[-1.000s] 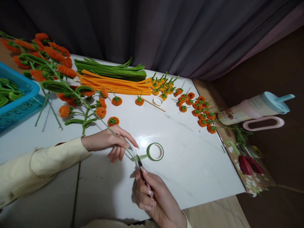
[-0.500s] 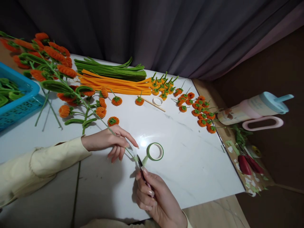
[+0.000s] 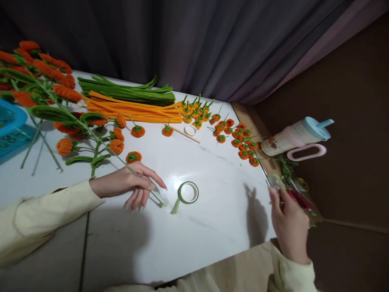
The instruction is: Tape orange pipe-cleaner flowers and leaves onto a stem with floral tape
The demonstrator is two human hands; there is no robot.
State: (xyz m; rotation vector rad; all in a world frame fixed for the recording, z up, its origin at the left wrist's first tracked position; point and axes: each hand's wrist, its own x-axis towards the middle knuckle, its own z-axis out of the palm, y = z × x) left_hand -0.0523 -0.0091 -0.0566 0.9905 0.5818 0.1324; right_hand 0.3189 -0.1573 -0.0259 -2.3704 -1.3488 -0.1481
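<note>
My left hand (image 3: 136,183) pinches the thin green stem (image 3: 158,198) of a long flower spray (image 3: 68,93), whose orange blooms reach up to the upper left. Just right of that stem's end lies a roll of green tape (image 3: 188,192), its loose end on the white table (image 3: 212,227). Over at the table's right edge is my right hand (image 3: 288,221), fingers closed near the red-handled tool (image 3: 299,199). A small dark tip shows at its fingertips, but what it holds is too unclear to name.
Green strips (image 3: 127,91) and orange strips (image 3: 133,108) lie along the back. Small orange flowers (image 3: 243,142) cluster at the back right. A blue basket (image 3: 18,140) stands at the left, and a tumbler (image 3: 294,136) leans beyond the right edge. A stick (image 3: 185,134) lies near a white ring (image 3: 190,130).
My right hand has moved away from the stem end to the right table edge, and the dark cutting tool has left the tape. The tape's end now lies separate. My left hand still holds the stem.
</note>
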